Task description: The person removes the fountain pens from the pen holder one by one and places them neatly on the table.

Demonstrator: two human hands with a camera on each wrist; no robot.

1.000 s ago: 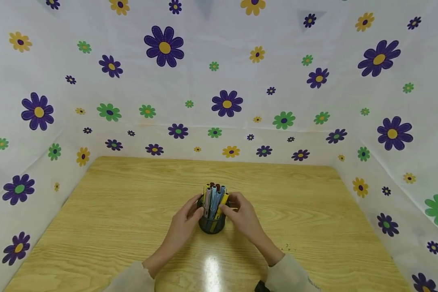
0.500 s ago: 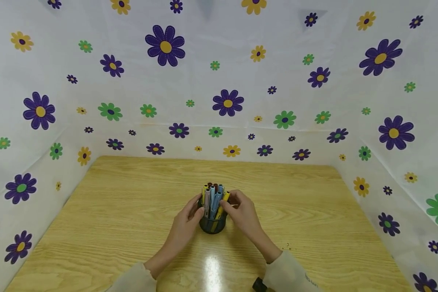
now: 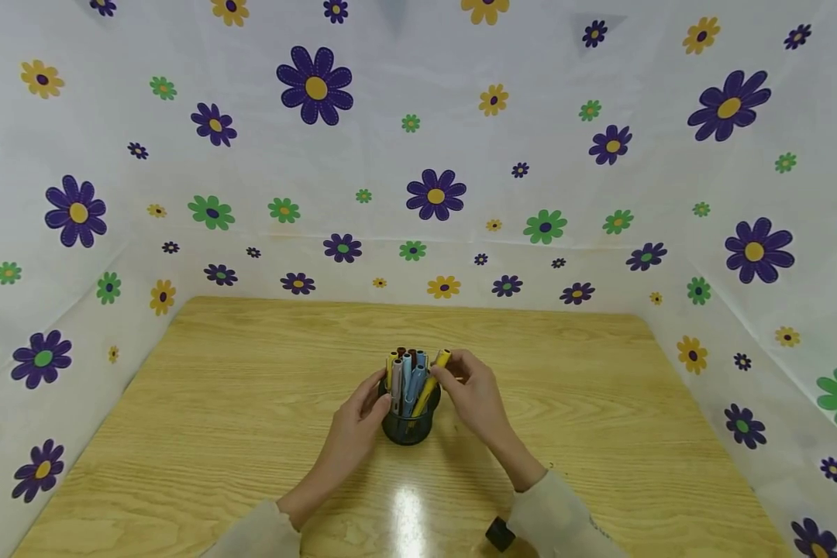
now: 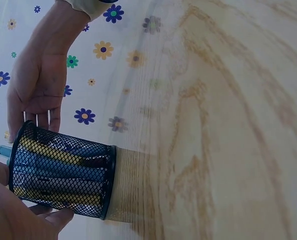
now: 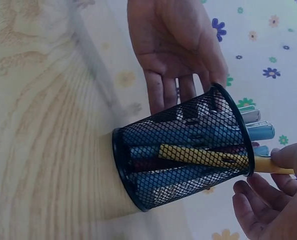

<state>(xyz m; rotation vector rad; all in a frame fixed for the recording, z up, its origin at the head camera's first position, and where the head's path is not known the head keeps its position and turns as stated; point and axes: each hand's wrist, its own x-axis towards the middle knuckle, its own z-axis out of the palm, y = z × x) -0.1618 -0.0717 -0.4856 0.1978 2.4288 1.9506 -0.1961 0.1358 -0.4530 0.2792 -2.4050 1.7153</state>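
Note:
A black mesh pen cup [image 3: 408,434] stands upright on the wooden table, holding several pens with yellow, grey, blue and dark red caps. My left hand [image 3: 352,422] holds the cup from its left side, thumb near the rim and fingers behind the mesh in the right wrist view. A yellow pen [image 3: 430,386] leans out to the right, partly raised, its lower end still inside the mesh [image 5: 173,182]. My right hand [image 3: 476,397] pinches that pen near its top between thumb and fingers. Blue pens [image 3: 409,387] and a grey pen [image 3: 396,380] stay upright beside it.
The light wooden table [image 3: 251,372] stretches out on all sides of the cup. White flowered cloth [image 3: 377,155] encloses its back and sides. A small black object [image 3: 500,535] sits beside the right sleeve [image 3: 561,519].
My right hand has moved up and to the right, drawing the yellow pen higher and tilting it away from the others. The left hand and cup have hardly moved.

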